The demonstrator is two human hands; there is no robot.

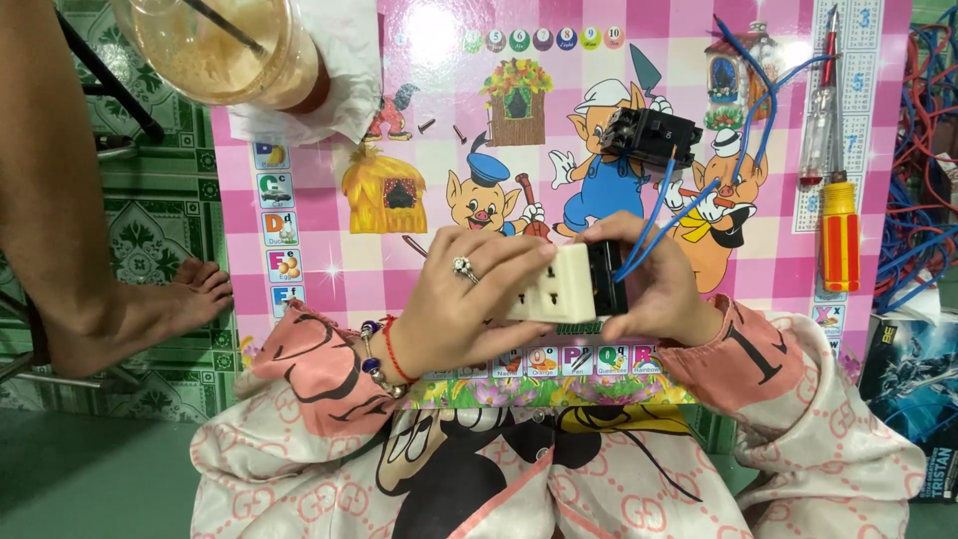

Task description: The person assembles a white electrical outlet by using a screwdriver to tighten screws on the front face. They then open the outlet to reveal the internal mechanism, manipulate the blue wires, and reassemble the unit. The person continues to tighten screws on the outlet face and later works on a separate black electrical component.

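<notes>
My left hand [461, 299], with a ring and beaded bracelets, grips the left side of a cream socket block [555, 287] with several plug holes. My right hand [654, 289] holds a black part [606, 277] at the block's right end, and blue wires [659, 225] run up from it. Both hands hover over the near edge of a small pink cartoon-printed table [329, 210]. A black electrical switch module [651, 133] lies on the table beyond my hands, with blue wires [753, 95] looping from it.
A tester screwdriver [820, 110] and an orange-handled screwdriver [839, 232] lie at the table's right. A plastic cup of drink [225, 45] sits on tissue at the far left. Loose screws [427, 125] lie nearby. Another person's leg and bare foot [150, 299] rest left; tangled wires [928, 130] lie at the right.
</notes>
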